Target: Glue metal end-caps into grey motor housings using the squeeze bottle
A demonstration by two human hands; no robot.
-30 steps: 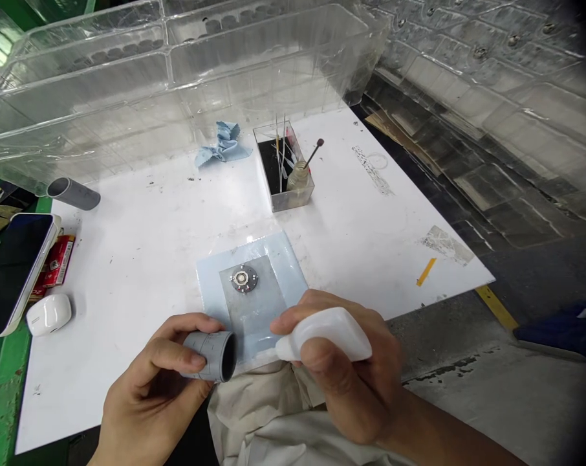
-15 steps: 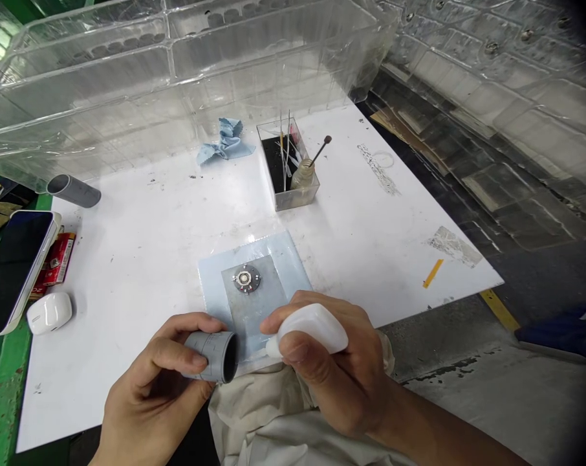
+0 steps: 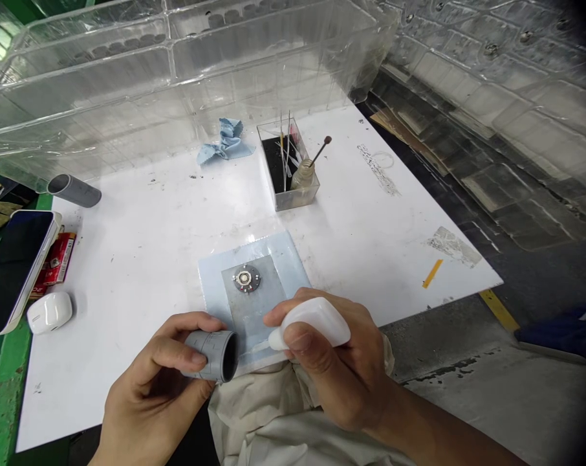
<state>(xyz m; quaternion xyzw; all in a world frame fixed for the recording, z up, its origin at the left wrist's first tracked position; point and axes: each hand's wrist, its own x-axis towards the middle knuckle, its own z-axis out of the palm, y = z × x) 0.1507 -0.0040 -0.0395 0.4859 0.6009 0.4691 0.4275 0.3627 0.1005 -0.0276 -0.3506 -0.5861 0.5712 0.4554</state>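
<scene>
My left hand (image 3: 162, 369) is closed around a short grey tube (image 3: 214, 355), whose open end faces right. In my right hand (image 3: 341, 362) a white squeeze bottle (image 3: 317, 321) lies tilted, its thin clear nozzle (image 3: 255, 347) pointing left at the tube's mouth. The nozzle tip is close to the rim; whether it touches cannot be made out. Beyond my hands, a round dark part with a metal centre (image 3: 246, 278) rests on a grey sheet (image 3: 259, 307), which lies on a light blue cloth (image 3: 288, 255).
A clear box (image 3: 297, 199) holds tweezers and a small glass bottle with a stick. Behind it are a crumpled blue cloth (image 3: 227, 144) and large clear plastic trays (image 3: 128, 110). At left: another grey tube (image 3: 75, 191), a phone (image 3: 16, 265), a white earbud case (image 3: 49, 312).
My right hand has shifted slightly right and up with the bottle, so its nozzle shows more clearly and sits a little farther from the tube. My left hand has stayed still.
</scene>
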